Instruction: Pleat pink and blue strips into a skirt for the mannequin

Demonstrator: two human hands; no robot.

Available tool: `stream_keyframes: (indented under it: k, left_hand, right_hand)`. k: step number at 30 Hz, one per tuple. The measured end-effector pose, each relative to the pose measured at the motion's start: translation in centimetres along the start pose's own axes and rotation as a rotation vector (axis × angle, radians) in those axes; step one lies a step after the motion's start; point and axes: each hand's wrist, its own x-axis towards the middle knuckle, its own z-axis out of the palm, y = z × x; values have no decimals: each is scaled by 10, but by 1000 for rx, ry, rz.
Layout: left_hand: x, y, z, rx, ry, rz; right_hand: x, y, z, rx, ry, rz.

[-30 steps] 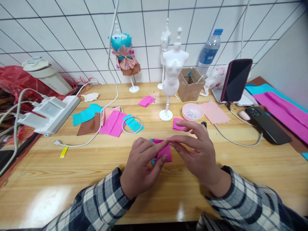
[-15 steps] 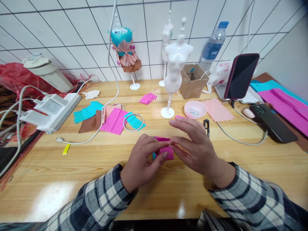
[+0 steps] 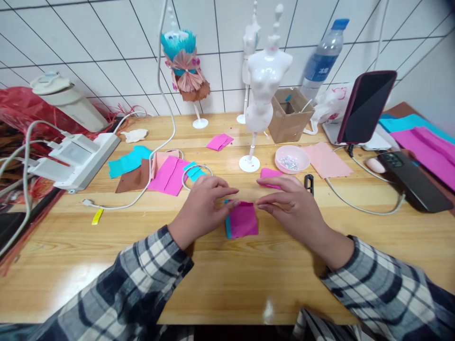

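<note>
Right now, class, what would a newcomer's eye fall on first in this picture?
Probably the two hands at the middle of the wooden table: the left hand and right hand flank a small pink paper piece with a teal edge, fingertips touching it. Behind them stands a bare white mannequin, and further left a second one wears a teal and brown paper dress.

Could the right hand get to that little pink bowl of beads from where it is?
Probably yes. The right hand lies on the table just short of the bowl, and only a flat pink scrap lies between them, with nothing upright in the way.
</note>
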Motion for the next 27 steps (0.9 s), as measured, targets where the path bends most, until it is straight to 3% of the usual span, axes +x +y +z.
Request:
stream_keyframes:
  k: [4, 7, 12, 19, 27]
  left_hand:
    - [20, 0, 7, 56, -226, 7]
    - [25, 3, 7, 83, -290, -23]
    - [20, 5, 9, 43, -248, -59]
    - [16, 1, 17, 20, -197, -71]
    - [15, 6, 14, -170, -148, -71]
  right_hand:
    - [-3, 7, 5, 5, -132, 17]
    - [-4, 8, 5, 20, -188, 22]
    - [-4, 8, 6, 32, -228, 14]
    - [-5, 10, 7, 42, -217, 131]
    - [0, 4, 10, 14, -84, 197]
